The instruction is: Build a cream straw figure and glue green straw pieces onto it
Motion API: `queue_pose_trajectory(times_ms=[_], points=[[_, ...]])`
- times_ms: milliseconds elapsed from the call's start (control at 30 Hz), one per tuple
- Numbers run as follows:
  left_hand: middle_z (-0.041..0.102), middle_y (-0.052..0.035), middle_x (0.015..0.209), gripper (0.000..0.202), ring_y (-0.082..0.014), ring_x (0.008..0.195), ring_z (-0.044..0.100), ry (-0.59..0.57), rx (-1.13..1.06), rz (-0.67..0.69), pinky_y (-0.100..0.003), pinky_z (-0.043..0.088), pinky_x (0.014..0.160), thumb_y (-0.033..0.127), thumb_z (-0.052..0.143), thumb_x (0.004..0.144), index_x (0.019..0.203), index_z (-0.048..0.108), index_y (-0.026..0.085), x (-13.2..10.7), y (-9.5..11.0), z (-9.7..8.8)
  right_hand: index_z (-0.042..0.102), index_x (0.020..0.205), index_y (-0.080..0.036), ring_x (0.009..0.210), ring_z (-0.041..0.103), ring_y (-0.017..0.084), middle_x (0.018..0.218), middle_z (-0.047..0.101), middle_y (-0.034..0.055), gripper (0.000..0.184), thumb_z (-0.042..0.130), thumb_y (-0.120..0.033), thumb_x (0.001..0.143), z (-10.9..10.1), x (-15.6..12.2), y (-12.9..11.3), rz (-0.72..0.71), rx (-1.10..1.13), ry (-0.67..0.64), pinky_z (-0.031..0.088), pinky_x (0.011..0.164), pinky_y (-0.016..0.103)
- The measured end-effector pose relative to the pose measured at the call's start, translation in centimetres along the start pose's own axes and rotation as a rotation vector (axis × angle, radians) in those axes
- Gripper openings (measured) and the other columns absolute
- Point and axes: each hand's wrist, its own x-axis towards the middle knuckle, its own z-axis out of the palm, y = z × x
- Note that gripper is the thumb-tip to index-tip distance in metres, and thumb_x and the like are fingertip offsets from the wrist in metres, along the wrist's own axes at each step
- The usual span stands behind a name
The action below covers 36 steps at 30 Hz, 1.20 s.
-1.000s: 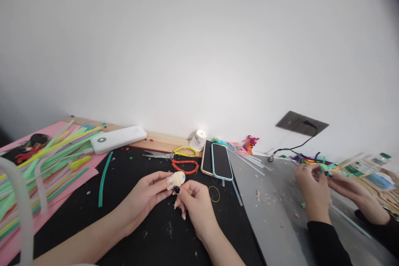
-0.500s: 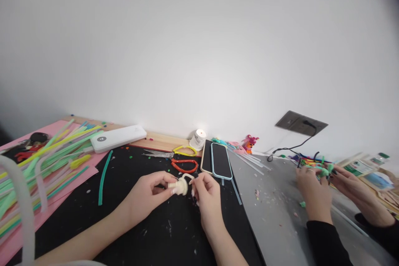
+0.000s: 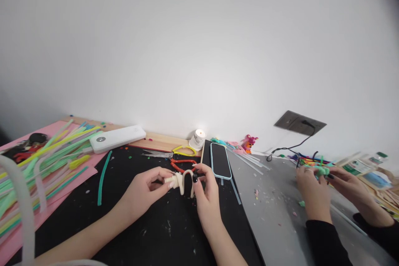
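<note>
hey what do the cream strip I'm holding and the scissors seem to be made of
Cream strip: perhaps chenille over wire, since it looks matte and its loop holds a bend. Scissors: blades likely metal, smooth and grey; handles, one red, one yellow, perhaps plastic or coated, given their even colour.

A plain white wall [image 3: 199, 58] rises behind everything, with a dark grey power outlet plate [image 3: 286, 119] set low on it. A black plug [image 3: 307, 124] sits in the outlet's right half, its black cable [image 3: 288, 149] dropping to the outlet's lower left. Below the outlet spreads a grey counter [image 3: 264, 212]; farther left of it lies a black surface [image 3: 146, 237], backed by a pale wooden strip [image 3: 160, 143] along the wall. Soft light is brightest left of the outlet, dimming toward the far left.
</note>
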Motion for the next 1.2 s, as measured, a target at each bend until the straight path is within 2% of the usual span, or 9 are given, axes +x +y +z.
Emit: queue_pose_trajectory(times_ms=[100,233,367,533,733,900,1100,1200], points=[[0.067,-0.0092,0.103,0.015,-0.0233,0.093,0.064,0.005,0.056,0.021,-0.033,0.053,0.077,0.030,0.061,0.077,0.084,0.064,0.016,-0.1,0.1,0.1,0.060,0.090,-0.020,0.100,0.053,0.023,0.102,0.058,0.0074,0.014,0.059,-0.019,0.076,0.1,0.0,-0.4,-0.126,-0.106,-0.050,0.042,0.086,0.034],[0.068,-0.0082,0.099,0.014,-0.0236,0.092,0.064,0.051,0.080,0.024,-0.033,0.054,0.075,0.029,0.061,0.076,0.082,0.065,0.017,0.0,0.2,0.2,0.060,0.073,-0.019,0.100,0.052,0.022,0.100,0.054,0.0071,0.010,0.059,-0.010,0.071,0.5,-0.3,-0.7,-0.149,-0.201,-0.092,0.042,0.086,0.034],[0.068,-0.0076,0.100,0.014,-0.0237,0.093,0.064,0.087,0.052,0.028,-0.031,0.054,0.074,0.029,0.063,0.074,0.082,0.065,0.018,0.1,-0.1,0.2,0.060,0.075,-0.020,0.101,0.049,0.022,0.101,0.056,0.0067,0.012,0.058,-0.008,0.072,0.7,-0.4,-0.7,-0.182,-0.261,-0.145,0.039,0.087,0.036],[0.070,-0.0065,0.094,0.017,-0.0232,0.092,0.064,0.090,-0.023,0.006,-0.031,0.052,0.076,0.031,0.065,0.073,0.083,0.063,0.018,0.2,-0.3,0.3,0.059,0.079,-0.020,0.089,0.048,0.021,0.082,0.060,0.0035,0.014,0.052,-0.008,0.079,0.6,-0.6,-0.5,-0.205,-0.342,-0.230,0.038,0.082,0.034],[0.070,-0.0029,0.082,0.026,-0.0198,0.081,0.064,0.111,-0.144,-0.151,-0.029,0.051,0.071,0.035,0.071,0.068,0.085,0.061,0.017,0.3,0.1,0.4,0.057,0.071,-0.020,0.079,0.048,0.018,0.070,0.057,0.0005,0.016,0.052,-0.010,0.083,0.5,-0.5,-0.4,-0.193,-0.388,-0.342,0.035,0.077,0.032],[0.070,-0.0018,0.085,0.026,-0.0180,0.085,0.063,0.107,-0.342,-0.273,-0.028,0.051,0.076,0.034,0.075,0.065,0.082,0.064,0.017,0.2,0.0,0.5,0.056,0.069,-0.020,0.077,0.047,0.017,0.068,0.058,-0.0006,0.017,0.054,-0.012,0.084,0.4,-0.2,-0.3,-0.170,-0.379,-0.420,0.034,0.073,0.029],[0.070,-0.0012,0.082,0.019,-0.0127,0.076,0.062,0.073,-0.511,-0.362,-0.022,0.051,0.071,0.029,0.076,0.066,0.078,0.067,0.017,0.1,0.5,0.4,0.059,0.069,-0.020,0.075,0.048,0.017,0.067,0.060,-0.0008,0.018,0.055,-0.011,0.084,0.3,-0.2,0.3,-0.162,-0.326,-0.404,0.035,0.071,0.029],[0.071,-0.0011,0.082,0.016,-0.0109,0.073,0.062,0.021,-0.562,-0.403,-0.019,0.050,0.069,0.026,0.075,0.068,0.081,0.069,0.018,0.1,0.7,0.1,0.060,0.069,-0.020,0.075,0.048,0.017,0.067,0.060,-0.0006,0.018,0.056,-0.010,0.083,0.2,-0.1,0.4,-0.168,-0.327,-0.392,0.036,0.071,0.029]])
